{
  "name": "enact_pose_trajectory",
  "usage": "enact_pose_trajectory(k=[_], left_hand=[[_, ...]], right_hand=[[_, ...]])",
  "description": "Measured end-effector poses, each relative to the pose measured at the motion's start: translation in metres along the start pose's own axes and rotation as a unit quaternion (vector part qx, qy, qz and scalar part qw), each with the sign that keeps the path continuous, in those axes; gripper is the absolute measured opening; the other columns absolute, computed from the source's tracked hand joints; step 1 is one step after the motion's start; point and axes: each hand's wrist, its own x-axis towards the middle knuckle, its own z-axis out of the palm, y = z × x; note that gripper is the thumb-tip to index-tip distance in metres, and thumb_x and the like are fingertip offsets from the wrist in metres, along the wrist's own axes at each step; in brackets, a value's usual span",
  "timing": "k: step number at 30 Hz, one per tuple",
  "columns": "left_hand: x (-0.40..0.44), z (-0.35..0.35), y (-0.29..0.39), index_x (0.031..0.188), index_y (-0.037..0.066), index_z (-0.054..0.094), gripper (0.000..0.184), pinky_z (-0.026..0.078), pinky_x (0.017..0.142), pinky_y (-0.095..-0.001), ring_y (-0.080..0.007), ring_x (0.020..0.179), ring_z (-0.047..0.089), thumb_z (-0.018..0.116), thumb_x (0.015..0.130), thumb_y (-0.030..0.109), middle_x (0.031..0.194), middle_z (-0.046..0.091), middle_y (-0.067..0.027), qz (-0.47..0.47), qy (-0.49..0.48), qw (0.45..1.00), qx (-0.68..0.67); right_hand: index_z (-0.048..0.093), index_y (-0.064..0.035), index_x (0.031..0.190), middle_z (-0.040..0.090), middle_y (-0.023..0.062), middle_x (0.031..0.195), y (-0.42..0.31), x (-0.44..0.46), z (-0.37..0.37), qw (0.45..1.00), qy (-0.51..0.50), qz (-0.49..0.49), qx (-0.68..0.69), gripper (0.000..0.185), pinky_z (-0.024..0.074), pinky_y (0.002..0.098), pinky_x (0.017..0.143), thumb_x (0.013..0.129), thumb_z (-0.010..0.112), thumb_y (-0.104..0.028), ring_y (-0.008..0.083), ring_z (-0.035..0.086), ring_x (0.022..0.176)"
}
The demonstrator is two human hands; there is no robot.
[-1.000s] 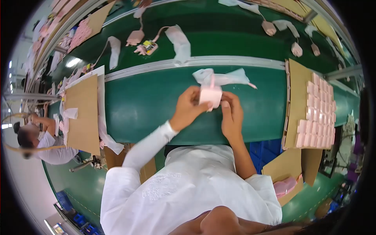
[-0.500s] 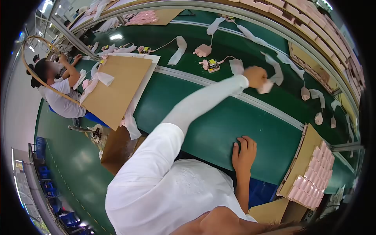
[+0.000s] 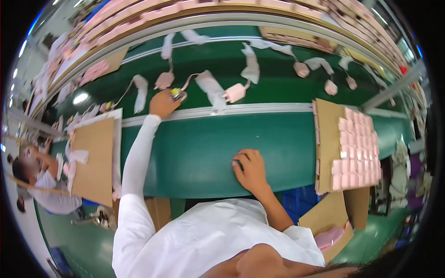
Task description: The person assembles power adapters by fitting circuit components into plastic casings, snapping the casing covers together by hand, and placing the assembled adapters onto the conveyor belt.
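1. Head view: nearest is the person's white shirt [image 3: 208, 241], with a blue crate [image 3: 301, 200] just beyond it on the right, below the edge of the bench.

2. On the green bench [image 3: 218, 143], the right hand [image 3: 251, 169] lies palm down near the front edge. Its fingers are loosely spread, the thumb stands apart, and it holds nothing.

3. At the right end of the bench stands a cardboard sheet [image 3: 328, 157], and just beside it are rows of pink plastic shells [image 3: 357, 153]. At the left end is another cardboard sheet [image 3: 94, 157].

4. Past the bench, a metal rail [image 3: 273, 108] runs across. The left arm, in a white sleeve [image 3: 137, 160], stretches forward over it.

5. On the far side of the rail, the left hand [image 3: 162, 104] is at an opened plug [image 3: 176, 92] with yellow parts showing. The fingers touch it and hide most of it; whether they have closed on it cannot be told.

6. To the right of that plug, a white wrap [image 3: 209, 88] and a closed pink plug [image 3: 236, 93] lie on the far green surface [image 3: 278, 85]. Another pink plug [image 3: 164, 80] lies just beyond the left hand.

7. Far left, a co-worker [image 3: 55, 194] sits with raised arms; at the top, pink trays [image 3: 199, 9] line a shelf.
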Motion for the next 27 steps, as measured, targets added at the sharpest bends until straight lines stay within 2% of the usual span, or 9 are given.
enact_pose_trajectory(k=[2,4,6,8,12,16,20,24,27], left_hand=[[-0.011,-0.010,0.008,0.097,0.002,0.073,0.048,0.055,0.073,-0.0443,-0.0374,0.081,0.070,0.076,0.086,0.048,0.087,0.072,-0.0214,-0.047,-0.030,0.997,-0.049],[-0.025,-0.003,0.014,0.102,-0.001,0.073,0.041,0.054,0.071,-0.0384,-0.0258,0.075,0.069,0.076,0.087,0.036,0.084,0.072,-0.0162,-0.064,0.040,0.979,-0.191],[-0.035,0.010,-0.002,0.105,-0.004,0.072,0.036,0.053,0.074,-0.0330,-0.0160,0.078,0.064,0.076,0.087,0.027,0.086,0.071,-0.0094,-0.110,0.005,0.942,-0.317],[-0.061,-0.019,0.042,0.108,-0.004,0.070,0.034,0.053,0.078,-0.0305,-0.0139,0.081,0.062,0.076,0.087,0.021,0.092,0.070,-0.0065,-0.102,0.002,0.913,-0.395],[-0.116,-0.046,0.112,0.114,-0.002,0.068,0.044,0.055,0.082,-0.0313,-0.0155,0.091,0.067,0.082,0.076,0.014,0.102,0.072,-0.0081,0.026,-0.013,0.930,-0.367],[-0.147,-0.055,0.152,0.114,0.000,0.068,0.053,0.058,0.082,-0.0366,-0.0308,0.091,0.073,0.086,0.066,0.015,0.106,0.072,-0.0157,0.153,-0.074,0.922,-0.347],[-0.163,-0.063,0.162,0.119,0.002,0.066,0.061,0.057,0.088,-0.0420,-0.0365,0.102,0.069,0.087,0.065,0.020,0.113,0.070,-0.0157,0.203,-0.120,0.926,-0.296],[-0.172,-0.063,0.149,0.132,0.004,0.063,0.072,0.054,0.096,-0.0415,-0.0339,0.110,0.068,0.087,0.067,0.021,0.125,0.068,-0.0162,0.172,-0.176,0.903,-0.352],[-0.181,-0.063,0.147,0.143,0.003,0.055,0.072,0.053,0.101,-0.0398,-0.0291,0.116,0.066,0.082,0.081,0.028,0.134,0.064,-0.0161,0.066,-0.179,0.832,-0.520]], right_hand=[[0.070,-0.0072,0.096,0.065,0.0100,0.108,-0.001,-0.003,-0.003,1.000,0.000,0.003,-0.010,0.014,0.0480,0.0444,0.084,0.085,0.073,-0.014,0.0331,0.059,0.102],[0.070,-0.0074,0.096,0.065,0.0099,0.108,-0.002,-0.002,-0.005,1.000,0.000,-0.006,-0.022,0.014,0.0486,0.0437,0.084,0.085,0.073,-0.014,0.0332,0.060,0.101],[0.069,-0.0076,0.096,0.065,0.0099,0.110,-0.005,-0.004,-0.005,1.000,-0.004,-0.003,-0.018,0.014,0.0493,0.0436,0.086,0.084,0.074,-0.014,0.0333,0.060,0.102],[0.069,-0.0081,0.098,0.065,0.0100,0.113,-0.006,-0.006,-0.006,1.000,-0.003,0.004,0.014,0.018,0.0498,0.0434,0.089,0.083,0.075,-0.015,0.0330,0.060,0.105],[0.070,-0.0101,0.110,0.066,0.0101,0.125,-0.016,0.003,-0.017,0.997,0.059,-0.033,0.044,0.034,0.0497,0.0436,0.097,0.079,0.081,-0.020,0.0313,0.061,0.114],[0.068,-0.0120,0.125,0.063,0.0102,0.137,-0.051,0.030,-0.052,0.990,0.093,-0.091,-0.061,0.057,0.0495,0.0444,0.100,0.073,0.087,-0.026,0.0304,0.063,0.117],[0.066,-0.0095,0.128,0.067,0.0098,0.132,-0.052,0.038,-0.057,0.997,-0.041,-0.070,-0.020,0.065,0.0502,0.0449,0.098,0.071,0.090,-0.029,0.0310,0.066,0.112],[0.066,-0.0066,0.126,0.072,0.0084,0.121,-0.042,0.028,-0.044,0.993,-0.073,-0.050,0.075,0.066,0.0535,0.0422,0.089,0.070,0.092,-0.031,0.0298,0.070,0.104],[0.067,-0.0072,0.124,0.072,0.0079,0.120,-0.040,0.025,-0.037,0.991,-0.057,-0.062,0.103,0.066,0.0551,0.0401,0.083,0.068,0.093,-0.031,0.0286,0.070,0.100]])
